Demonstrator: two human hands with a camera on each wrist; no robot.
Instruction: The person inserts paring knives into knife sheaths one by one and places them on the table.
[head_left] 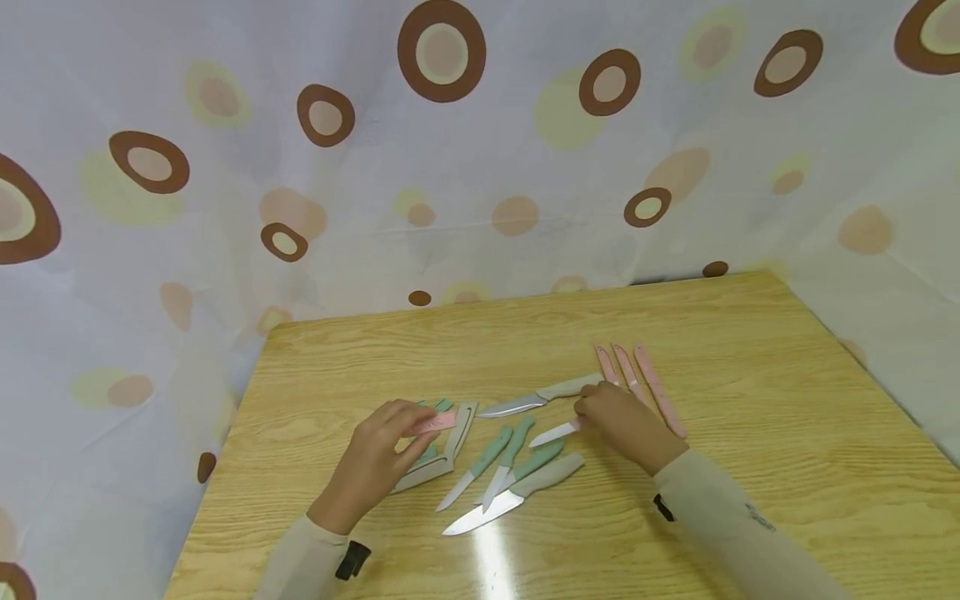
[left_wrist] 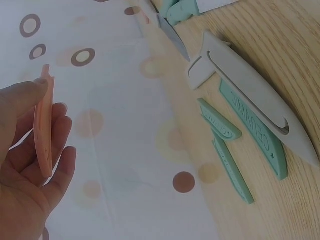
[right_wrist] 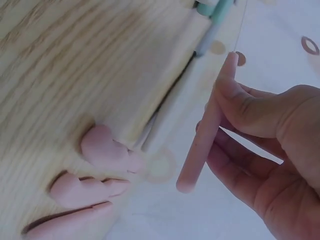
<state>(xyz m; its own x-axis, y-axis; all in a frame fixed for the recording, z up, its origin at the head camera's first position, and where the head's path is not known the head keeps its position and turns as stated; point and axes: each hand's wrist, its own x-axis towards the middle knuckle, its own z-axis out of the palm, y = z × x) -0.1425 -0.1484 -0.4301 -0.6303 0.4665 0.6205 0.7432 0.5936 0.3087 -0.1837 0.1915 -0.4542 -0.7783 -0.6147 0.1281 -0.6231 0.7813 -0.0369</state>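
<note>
My left hand [head_left: 375, 450] pinches a small pink blade sheath [left_wrist: 45, 130] between thumb and fingers, above the left part of the table. In my right hand [head_left: 626, 423] is a knife by its pink handle [right_wrist: 201, 145]; its white blade [head_left: 553, 434] points left toward the other hand. Grey sheaths [left_wrist: 252, 90] and green sheaths [left_wrist: 230, 170] lie below and beside the left hand, partly hidden by it in the head view. Just beyond the right hand are several pink-handled pieces [head_left: 660, 392], partly covered by that hand.
Between the hands lie several green-handled knives [head_left: 491, 452], some overlapping. A large knife with a pale grey handle [head_left: 551, 475] lies in front of them, another pale-handled knife [head_left: 566, 388] behind. The wooden table [head_left: 750, 500] meets a patterned cloth [head_left: 465, 250] at its back and sides.
</note>
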